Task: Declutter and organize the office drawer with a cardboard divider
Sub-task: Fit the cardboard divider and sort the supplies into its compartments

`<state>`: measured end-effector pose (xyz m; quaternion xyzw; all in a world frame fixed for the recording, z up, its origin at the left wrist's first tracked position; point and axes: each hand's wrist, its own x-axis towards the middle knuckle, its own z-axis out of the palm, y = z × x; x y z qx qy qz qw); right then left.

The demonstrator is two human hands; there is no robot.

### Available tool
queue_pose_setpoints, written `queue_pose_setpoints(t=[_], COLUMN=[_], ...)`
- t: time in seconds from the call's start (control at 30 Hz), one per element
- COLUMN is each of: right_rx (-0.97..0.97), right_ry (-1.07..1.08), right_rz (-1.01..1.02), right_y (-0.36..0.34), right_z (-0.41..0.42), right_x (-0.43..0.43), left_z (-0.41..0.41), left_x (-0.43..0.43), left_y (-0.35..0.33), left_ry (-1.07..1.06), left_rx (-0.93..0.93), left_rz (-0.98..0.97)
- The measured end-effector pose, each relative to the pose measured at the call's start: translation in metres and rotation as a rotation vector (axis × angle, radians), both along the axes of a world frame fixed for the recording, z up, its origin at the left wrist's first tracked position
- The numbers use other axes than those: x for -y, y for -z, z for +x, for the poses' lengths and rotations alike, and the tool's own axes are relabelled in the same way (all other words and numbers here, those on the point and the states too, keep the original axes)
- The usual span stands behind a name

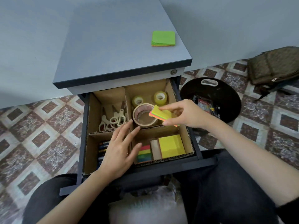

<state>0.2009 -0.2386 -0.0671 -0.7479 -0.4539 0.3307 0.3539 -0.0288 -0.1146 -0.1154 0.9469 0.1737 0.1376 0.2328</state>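
The open drawer [200, 152] holds a cardboard divider [184, 131] with four compartments. My right hand [182, 113] pinches a multicoloured sticky-note pad [157, 113] above the back right compartment, over a large tape roll [144, 115] and two small tape rolls [160, 97]. My left hand [119, 149] rests with straight fingers on the divider's middle wall. Scissors [113, 120] lie in the back left compartment, pens [102, 147] in the front left. A yellow note block [171, 145], a tan pad and coloured flags [144, 153] fill the front right.
A green sticky-note pad [163, 38] lies on the grey cabinet top [113, 46]. A black bin [210, 97] with discarded items stands right of the drawer, a brown backpack [273, 65] beyond it. My legs in dark trousers flank the drawer front on the tiled floor.
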Motion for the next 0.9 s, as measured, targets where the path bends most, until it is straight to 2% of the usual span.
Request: queue_pose_setpoints(t=[0.1,0.17,0.2,0.3,0.37,0.6,0.9], right_rx=[-0.005,-0.014,0.042,0.5,0.634,0.814,0.873], right_ry=[-0.098,-0.177,-0.235,-0.477,-0.563,-0.721,-0.773], right_rz=[-0.035,-0.08,-0.145,-0.415,-0.463,-0.55,-0.57], right_y=[-0.012,-0.017,-0.016,0.001,0.01,0.03,0.039], right_z=[-0.009,-0.015,-0.018,-0.027,-0.032,-0.037,-0.043], right_x=[0.019,0.025,0.026,0.018,0.011,-0.001,-0.002], left_z=[-0.001,0.001,0.001,0.001,0.001,0.001,0.002], left_x=[-0.002,-0.002,-0.001,0.002,0.003,0.001,0.003], left_y=[0.011,0.014,0.014,0.009,0.008,0.012,0.01], left_ry=[-0.092,-0.105,-0.105,-0.112,-0.113,-0.108,-0.108], left_rx=[-0.038,-0.052,-0.06,-0.07,-0.068,-0.076,-0.083], left_rz=[-0.287,-0.341,-0.353,-0.372,-0.37,-0.372,-0.347])
